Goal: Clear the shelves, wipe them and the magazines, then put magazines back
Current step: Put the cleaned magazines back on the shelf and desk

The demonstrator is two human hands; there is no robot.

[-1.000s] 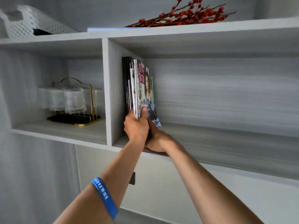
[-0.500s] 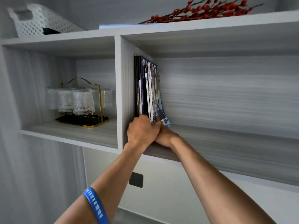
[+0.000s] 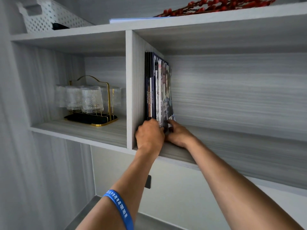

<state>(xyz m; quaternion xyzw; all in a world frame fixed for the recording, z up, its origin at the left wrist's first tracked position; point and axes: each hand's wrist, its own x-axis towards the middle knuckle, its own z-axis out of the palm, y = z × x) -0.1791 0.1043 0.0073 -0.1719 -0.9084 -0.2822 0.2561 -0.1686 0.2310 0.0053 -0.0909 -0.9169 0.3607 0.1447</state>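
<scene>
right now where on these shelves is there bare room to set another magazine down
The right compartment is bare from the magazines rightward to the frame edge. It is crowded at the divider, where the left hand and right hand hold the stack's base. In the left compartment, only a strip lies in front of the glass rack.

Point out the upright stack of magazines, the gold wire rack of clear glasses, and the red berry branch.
Upright stack of magazines (image 3: 157,90): head view, on the spines.
Gold wire rack of clear glasses (image 3: 108,97): head view, on its upright gold post.
Red berry branch (image 3: 216,4): head view, on the berries.
</scene>
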